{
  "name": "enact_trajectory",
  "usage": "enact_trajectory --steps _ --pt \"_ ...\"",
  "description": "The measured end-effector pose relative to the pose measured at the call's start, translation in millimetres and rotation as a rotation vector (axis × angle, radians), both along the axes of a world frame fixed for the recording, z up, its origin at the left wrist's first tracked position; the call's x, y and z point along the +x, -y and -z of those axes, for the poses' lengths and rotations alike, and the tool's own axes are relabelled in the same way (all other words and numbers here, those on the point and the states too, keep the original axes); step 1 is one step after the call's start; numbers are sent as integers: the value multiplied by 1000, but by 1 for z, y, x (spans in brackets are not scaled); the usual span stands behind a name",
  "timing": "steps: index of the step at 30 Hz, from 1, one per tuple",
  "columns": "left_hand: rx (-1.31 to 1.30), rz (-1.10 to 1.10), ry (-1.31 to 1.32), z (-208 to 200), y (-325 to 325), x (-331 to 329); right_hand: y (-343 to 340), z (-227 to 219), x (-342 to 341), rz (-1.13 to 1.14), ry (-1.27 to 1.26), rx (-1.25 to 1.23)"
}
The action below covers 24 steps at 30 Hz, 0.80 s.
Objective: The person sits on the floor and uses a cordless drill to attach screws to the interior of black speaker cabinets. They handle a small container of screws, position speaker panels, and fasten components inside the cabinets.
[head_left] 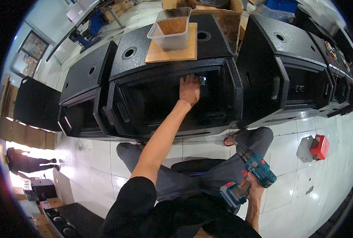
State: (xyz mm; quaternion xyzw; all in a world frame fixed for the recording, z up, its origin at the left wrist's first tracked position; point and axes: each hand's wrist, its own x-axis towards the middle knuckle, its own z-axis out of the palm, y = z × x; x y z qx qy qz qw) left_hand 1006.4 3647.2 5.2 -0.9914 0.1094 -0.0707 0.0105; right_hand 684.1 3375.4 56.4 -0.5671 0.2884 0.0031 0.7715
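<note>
A large black speaker cabinet (152,103) lies in front of me, its recessed front facing me. My left hand (190,89) reaches into that recess with fingers stretched out against the dark panel. Right beside its fingertips is a small shiny piece (202,81), too small to make out. My right hand (254,189) is wrapped round the grip of a teal and black cordless drill (259,170), held over my right thigh with its chuck pointing up and left. On the cabinet's top, a wooden board (152,55) carries a clear plastic tub (166,39) with brown contents.
More black cabinets stand at left (85,75) and right (263,67). A red plastic box (320,147) sits on the tiled floor at right. Behind the middle cabinet is an open cardboard box (220,23). Another person (23,160) stands at far left.
</note>
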Motion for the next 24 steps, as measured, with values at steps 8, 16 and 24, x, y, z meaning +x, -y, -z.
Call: enact_trajectory --steps 8,16,24 --pt "38 -141 -33 6 -18 -10 63 0 1 -132 -26 24" --pt "-12 -270 75 -8 20 -26 150 21 -29 -28 -67 -117" --pt "-1570 -515 436 -6 86 -106 234 82 -48 -170 155 -326"
